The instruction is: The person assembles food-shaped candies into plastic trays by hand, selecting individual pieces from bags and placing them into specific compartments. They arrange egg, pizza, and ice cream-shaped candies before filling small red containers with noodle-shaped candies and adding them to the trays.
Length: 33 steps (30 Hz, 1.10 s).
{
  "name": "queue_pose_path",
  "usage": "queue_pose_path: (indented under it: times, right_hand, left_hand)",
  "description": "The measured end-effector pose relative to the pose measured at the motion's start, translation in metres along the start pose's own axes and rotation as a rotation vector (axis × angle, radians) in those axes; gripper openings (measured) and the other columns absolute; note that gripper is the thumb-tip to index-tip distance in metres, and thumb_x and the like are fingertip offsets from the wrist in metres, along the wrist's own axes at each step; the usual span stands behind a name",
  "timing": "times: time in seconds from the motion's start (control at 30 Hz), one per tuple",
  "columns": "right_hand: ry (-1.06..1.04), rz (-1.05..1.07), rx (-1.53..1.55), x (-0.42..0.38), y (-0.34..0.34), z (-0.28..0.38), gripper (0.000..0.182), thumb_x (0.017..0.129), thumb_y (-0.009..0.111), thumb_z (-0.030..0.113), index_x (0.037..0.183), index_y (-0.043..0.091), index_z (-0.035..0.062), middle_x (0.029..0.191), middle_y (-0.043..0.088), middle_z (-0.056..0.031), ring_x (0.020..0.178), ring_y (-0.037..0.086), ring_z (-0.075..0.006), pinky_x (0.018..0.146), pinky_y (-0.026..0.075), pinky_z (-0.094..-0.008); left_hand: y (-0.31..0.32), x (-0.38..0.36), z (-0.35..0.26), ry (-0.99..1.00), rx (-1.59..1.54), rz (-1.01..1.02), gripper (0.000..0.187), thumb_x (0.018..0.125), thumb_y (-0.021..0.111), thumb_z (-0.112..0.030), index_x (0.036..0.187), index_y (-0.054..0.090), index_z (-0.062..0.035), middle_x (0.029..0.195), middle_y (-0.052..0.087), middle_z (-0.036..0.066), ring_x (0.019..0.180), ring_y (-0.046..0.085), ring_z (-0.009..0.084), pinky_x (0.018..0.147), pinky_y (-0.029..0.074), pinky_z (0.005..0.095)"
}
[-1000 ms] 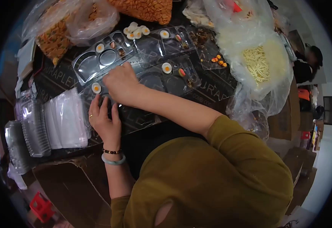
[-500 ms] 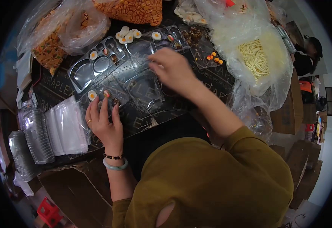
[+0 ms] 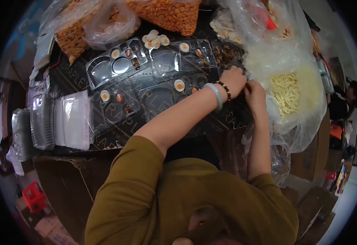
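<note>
Left hand (image 3: 233,80): lying low over the dark printed tabletop (image 3: 223,118), fingers bending downward; whether it is gripping anything, cannot tell. Pale green bangle (image 3: 216,97) and dark beaded bracelet (image 3: 222,90): both circling its wrist.

Right hand (image 3: 255,96): sitting just beside the left hand, on its right, fingers and thumb bending in; contents, if any, being hidden, cannot tell.

Brown pieces (image 3: 226,52): lying in a dark heap just beyond the left hand.

Pale sticks (image 3: 284,94): filling a clear bag (image 3: 309,132) just right of the right hand.

Clear trays, four, all lying left of the left hand. Near right tray (image 3: 158,100): nearest, lying partly behind the left forearm. Far right tray (image 3: 166,63): lying beyond it. Near left tray (image 3: 113,112) and far left tray (image 3: 98,70): lying farther left. Each is carrying one white, yellow-centred egg-shaped piece and one small red-and-white piece.

Loose egg-shaped pieces (image 3: 155,40): clustering left of and beyond the left hand, above the trays.

Bag of orange-brown pieces (image 3: 170,16): resting farther beyond the left hand, toward its left.

Clear sleeves (image 3: 71,120): lying stacked well left of both hands. Ribbed clear plastic stack (image 3: 42,122): standing just left of the sleeves.
</note>
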State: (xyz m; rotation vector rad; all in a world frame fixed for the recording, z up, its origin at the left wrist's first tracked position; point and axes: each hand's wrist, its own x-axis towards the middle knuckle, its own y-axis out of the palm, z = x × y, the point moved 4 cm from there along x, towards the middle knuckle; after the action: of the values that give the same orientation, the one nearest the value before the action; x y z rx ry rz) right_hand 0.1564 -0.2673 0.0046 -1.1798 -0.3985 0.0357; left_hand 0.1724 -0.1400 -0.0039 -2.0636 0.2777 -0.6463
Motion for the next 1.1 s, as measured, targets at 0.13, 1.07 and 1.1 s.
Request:
queue_pose_path:
  times: [0.13, 1.07, 1.1]
  right_hand:
    - [-0.012, 0.061, -0.067, 0.004, 0.001, -0.002, 0.010, 0.081, 0.059, 0.005, 0.089, 0.062, 0.0008, 0.087, 0.061, -0.0208, 0.083, 0.058, -0.0407, 0.073, 0.047, -0.0466]
    - [-0.314, -0.032, 0.077, 0.132, 0.078, 0.142, 0.014, 0.083, 0.065, 0.018, 0.082, 0.069, 0.0045, 0.084, 0.060, -0.0134, 0.082, 0.061, -0.0327, 0.073, 0.049, -0.0433]
    - [-0.341, -0.017, 0.050, 0.132, 0.081, 0.139, 0.014, 0.083, 0.065, 0.018, 0.082, 0.069, 0.0041, 0.084, 0.059, -0.0136, 0.082, 0.061, -0.0328, 0.073, 0.049, -0.0433]
  left_hand:
    - [0.017, 0.019, -0.002, 0.021, 0.007, 0.055, 0.015, 0.080, 0.058, -0.009, 0.088, 0.067, -0.0024, 0.099, 0.060, 0.015, 0.097, 0.058, 0.0334, 0.079, 0.053, 0.0398]
    - [-0.206, -0.232, 0.217, -0.821, -1.755, -0.821, 0.021, 0.084, 0.067, -0.002, 0.103, 0.058, 0.0020, 0.090, 0.064, 0.011, 0.076, 0.064, 0.0182, 0.062, 0.056, 0.0225]
    - [-0.214, -0.229, 0.216, -0.858, -1.566, -0.819, 0.022, 0.083, 0.069, -0.002, 0.102, 0.059, 0.0013, 0.088, 0.064, 0.010, 0.074, 0.063, 0.0161, 0.063, 0.055, 0.0227]
